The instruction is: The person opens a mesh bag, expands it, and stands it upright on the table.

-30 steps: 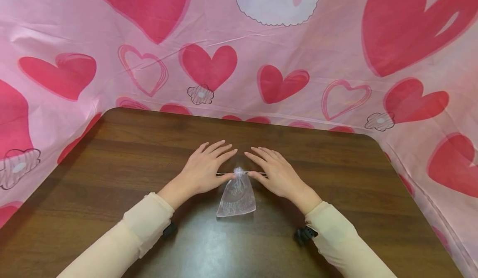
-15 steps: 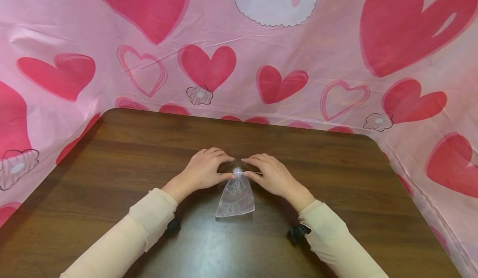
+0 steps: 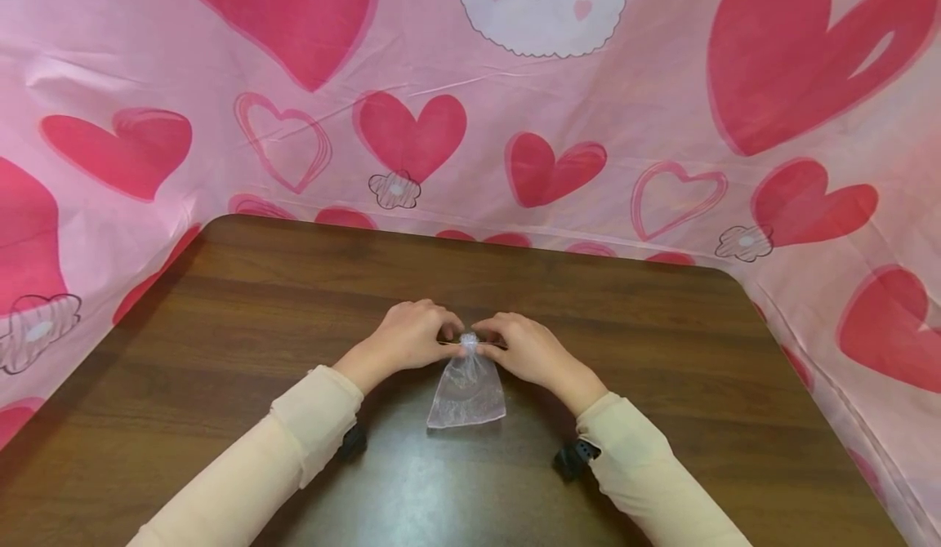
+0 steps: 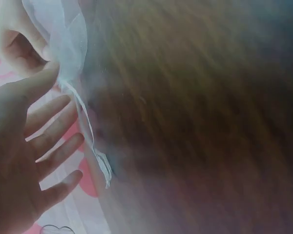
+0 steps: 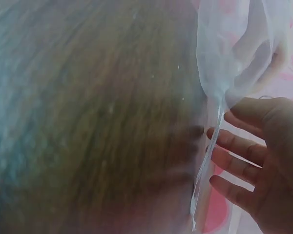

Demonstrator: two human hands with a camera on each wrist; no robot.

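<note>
A small sheer white organza drawstring pouch [image 3: 468, 402] lies on the table in the head view, its gathered neck away from me and its wide bottom toward me. It looks flat. My left hand [image 3: 410, 336] pinches the left side of the neck, thumb on top, the other fingers spread in the left wrist view. From the right, my right hand [image 3: 540, 353] pinches the neck the same way. A thin white drawstring [image 4: 87, 114] trails from the neck past the left fingers. On the other side, another drawstring end [image 5: 205, 163] runs past the right fingers.
The dark brown wooden table [image 3: 294, 286] has rounded far corners. Pink cloth [image 3: 632, 114] with red hearts hangs behind and beside it. Dark wrist devices [image 3: 576, 459] sit under both cream sleeves [image 3: 647, 457].
Both hands have moved inward to the pouch's neck. Their fingers, stretched out a second ago, have curled in toward the thumbs. The pouch has hardly moved.
</note>
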